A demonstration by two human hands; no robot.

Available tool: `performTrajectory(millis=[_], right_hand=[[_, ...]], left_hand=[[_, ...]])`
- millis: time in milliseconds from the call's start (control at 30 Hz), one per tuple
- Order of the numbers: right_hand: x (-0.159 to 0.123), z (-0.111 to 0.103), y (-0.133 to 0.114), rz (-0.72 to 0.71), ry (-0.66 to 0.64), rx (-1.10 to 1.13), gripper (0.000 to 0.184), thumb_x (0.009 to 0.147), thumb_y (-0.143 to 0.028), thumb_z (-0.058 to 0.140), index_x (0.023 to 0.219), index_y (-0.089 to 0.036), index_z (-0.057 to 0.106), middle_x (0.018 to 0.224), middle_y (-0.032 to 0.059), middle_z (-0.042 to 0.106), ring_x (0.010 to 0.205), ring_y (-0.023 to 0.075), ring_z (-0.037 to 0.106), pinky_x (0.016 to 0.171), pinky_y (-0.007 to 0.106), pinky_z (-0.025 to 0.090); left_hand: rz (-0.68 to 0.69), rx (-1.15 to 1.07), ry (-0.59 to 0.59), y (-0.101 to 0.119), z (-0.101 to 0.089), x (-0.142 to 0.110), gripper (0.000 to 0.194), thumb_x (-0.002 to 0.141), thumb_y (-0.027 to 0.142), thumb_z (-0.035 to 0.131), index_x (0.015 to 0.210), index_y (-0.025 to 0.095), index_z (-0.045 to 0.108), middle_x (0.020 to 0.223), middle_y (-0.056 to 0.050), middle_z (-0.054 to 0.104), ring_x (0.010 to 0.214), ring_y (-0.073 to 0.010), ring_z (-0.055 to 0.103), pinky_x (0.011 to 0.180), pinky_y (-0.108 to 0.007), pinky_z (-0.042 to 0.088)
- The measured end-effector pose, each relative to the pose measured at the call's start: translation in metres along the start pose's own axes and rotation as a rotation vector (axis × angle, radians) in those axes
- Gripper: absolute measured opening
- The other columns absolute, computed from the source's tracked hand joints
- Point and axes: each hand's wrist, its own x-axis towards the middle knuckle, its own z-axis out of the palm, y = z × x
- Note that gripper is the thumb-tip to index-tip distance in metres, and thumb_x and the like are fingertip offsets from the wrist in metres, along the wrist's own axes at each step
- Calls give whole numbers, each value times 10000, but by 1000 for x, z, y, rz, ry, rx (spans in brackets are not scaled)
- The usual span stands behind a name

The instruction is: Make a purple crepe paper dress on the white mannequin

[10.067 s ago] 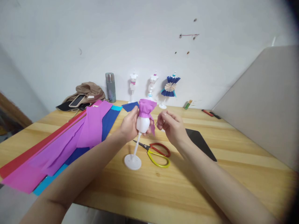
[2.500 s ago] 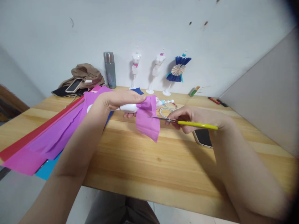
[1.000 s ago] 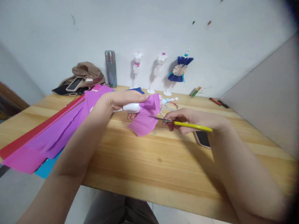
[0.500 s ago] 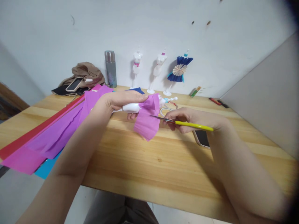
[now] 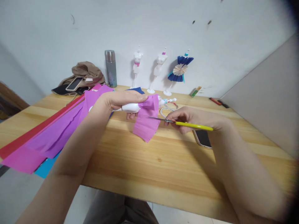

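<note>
My left hand [image 5: 127,99] is closed around a small white mannequin [image 5: 130,108], which lies on its side above the table. Purple crepe paper [image 5: 146,124] wraps the mannequin's upper part, and a loose flap hangs down from it; my left thumb presses on the paper. My right hand [image 5: 183,118] holds yellow-handled scissors [image 5: 193,125] with the blades pointing left. Their tips lie against the hanging flap; I cannot tell whether they cut into it. Rolls of tape [image 5: 166,111] lie behind the scissors.
Sheets of coloured paper [image 5: 58,130] cover the left of the table [image 5: 140,168]. Along the wall stand a flask [image 5: 110,70], two white mannequins [image 5: 137,67] and one dressed in blue paper [image 5: 181,70]. A phone [image 5: 202,138] lies under my right wrist. A brown cloth bundle [image 5: 87,73] sits back left.
The scissors' tips have shifted slightly left and down across the purple flap. The flap's lower edge looks more angular now. My left hand has hardly moved.
</note>
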Motion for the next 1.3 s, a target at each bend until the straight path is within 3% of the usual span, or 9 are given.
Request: performTrajectory(millis=[200,467,667,967,1100,1300], right_hand=[[0,-1,-2,27,-12,10,238,755,-347,748,801,-156,613,662,-68,390,584,75,330,509,241,248],[0,-1,-5,83,-1,14,280,741,-367,775,745,-167,579,643,-74,342,577,76,291,503,248,224],[-1,-1,-6,25,-33,-22,320,782,-436,743,800,-172,564,679,-63,387,603,86,332,533,245,256],[0,1,-5,-27,-64,-25,322,887,-480,637,845,-178,531,723,-42,426,637,101,367,573,254,304],[1,3,-10,-16,-80,-15,419,871,-593,614,852,-186,519,761,-26,441,663,113,372,595,266,324],[3,3,-12,-52,-84,-26,524,847,-707,582,850,-188,511,769,-21,440,677,120,378,608,272,333]], left_hand=[[-25,13,-25,1,0,-1,498,760,646,731,667,164,642,517,-26,557,653,-197,637,602,-270,516],[-11,29,-33,0,0,-2,485,801,612,708,715,139,647,531,-5,555,645,-174,637,624,-257,523],[-1,17,-9,-4,-3,1,508,761,642,734,721,142,651,556,-30,596,668,-197,657,661,-287,541],[-51,-23,126,-9,-5,6,419,908,500,643,705,132,645,602,-64,639,680,-192,641,683,-292,518],[-65,-70,120,-14,-7,9,407,868,529,682,755,138,673,625,-62,655,675,-190,641,646,-272,507],[-18,-56,191,-21,-13,13,313,863,411,718,735,134,652,655,-15,651,600,-118,584,543,-198,407]])
